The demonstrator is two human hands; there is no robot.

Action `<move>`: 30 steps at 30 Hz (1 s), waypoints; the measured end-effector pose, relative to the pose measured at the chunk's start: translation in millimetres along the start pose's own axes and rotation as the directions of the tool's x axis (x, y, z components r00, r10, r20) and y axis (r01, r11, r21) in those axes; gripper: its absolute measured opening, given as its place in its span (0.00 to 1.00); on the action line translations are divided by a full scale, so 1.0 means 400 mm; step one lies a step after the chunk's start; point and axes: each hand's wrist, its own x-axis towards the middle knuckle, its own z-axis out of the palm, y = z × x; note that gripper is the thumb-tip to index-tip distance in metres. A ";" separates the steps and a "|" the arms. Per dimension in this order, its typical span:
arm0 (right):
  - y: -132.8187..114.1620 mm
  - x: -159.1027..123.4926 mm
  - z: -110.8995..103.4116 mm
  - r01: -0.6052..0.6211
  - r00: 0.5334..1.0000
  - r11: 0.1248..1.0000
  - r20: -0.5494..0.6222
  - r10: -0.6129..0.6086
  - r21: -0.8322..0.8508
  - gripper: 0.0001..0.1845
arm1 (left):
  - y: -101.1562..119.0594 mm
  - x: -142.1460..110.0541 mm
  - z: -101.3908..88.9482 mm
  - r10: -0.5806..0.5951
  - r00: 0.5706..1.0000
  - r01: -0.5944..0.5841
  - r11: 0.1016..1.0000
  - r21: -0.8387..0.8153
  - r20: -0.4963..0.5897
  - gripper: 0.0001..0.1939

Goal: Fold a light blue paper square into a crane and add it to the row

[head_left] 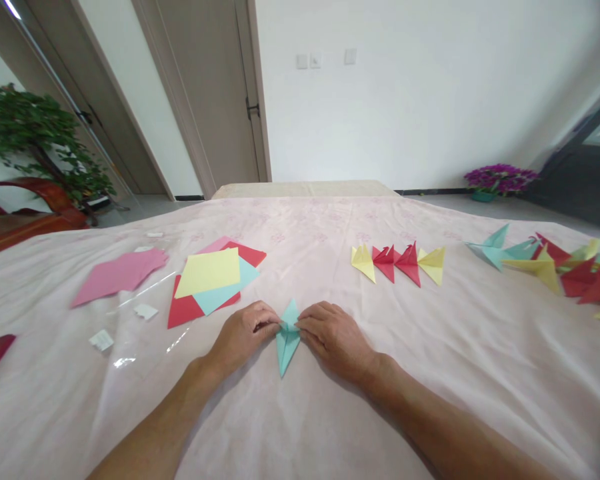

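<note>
- On a pale pink floral tablecloth (310,267), a folded turquoise origami paper (287,345) lies directly before us.
- Our left hand (245,337) and right hand (337,339) pinch its opposite sides.
- Uneven pulling between the two, we judge, could tear it or skew its folds.

left hand (243,337): fingers (269,331) pinch folded teal paper (287,348) | right hand (337,339): pinches opposite edge | red-yellow paper birds (408,265): beyond, right
</note>
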 end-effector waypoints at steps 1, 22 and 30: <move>-0.003 0.001 0.000 -0.031 0.999 0.999 -0.010 0.031 -0.006 0.10 | 0.002 0.000 0.004 -0.021 1.000 0.022 0.999 0.025 -0.013 0.09; -0.034 0.015 0.031 -0.303 0.951 0.934 -0.124 0.284 -0.187 0.06 | 0.047 -0.013 0.061 -0.073 0.982 0.142 0.894 0.426 -0.174 0.05; -0.026 0.008 0.040 -0.319 0.937 0.942 -0.186 0.296 -0.109 0.04 | 0.042 -0.013 0.072 -0.061 0.975 0.144 0.903 0.404 -0.211 0.03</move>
